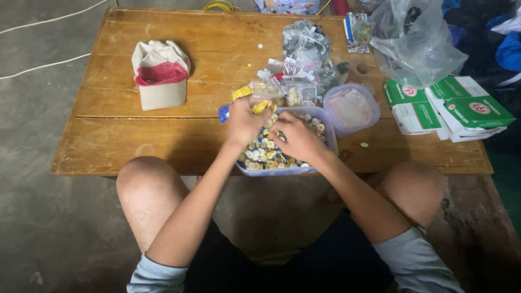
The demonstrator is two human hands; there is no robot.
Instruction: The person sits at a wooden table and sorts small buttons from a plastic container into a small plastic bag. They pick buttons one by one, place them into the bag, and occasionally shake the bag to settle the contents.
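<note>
A home piecework spot; low wooden table [163, 138] on bare concrete floor [38, 163], button-filled tub [320, 168].

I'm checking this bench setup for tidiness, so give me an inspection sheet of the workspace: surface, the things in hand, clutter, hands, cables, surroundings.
Surface: low wooden table, worn planks, a few loose buttons lying on it.
Things in hand: clear plastic tub at the near edge, full of mixed buttons.
Clutter: folded cap, small clear packets, round lidded tub, large clear bag, green and white boxes.
Hands: left hand pinches something yellow at the tub's rim; right hand rests in the buttons.
Cables: white cable on the floor, yellow cable behind the table.
Surroundings: bare concrete floor.
</note>
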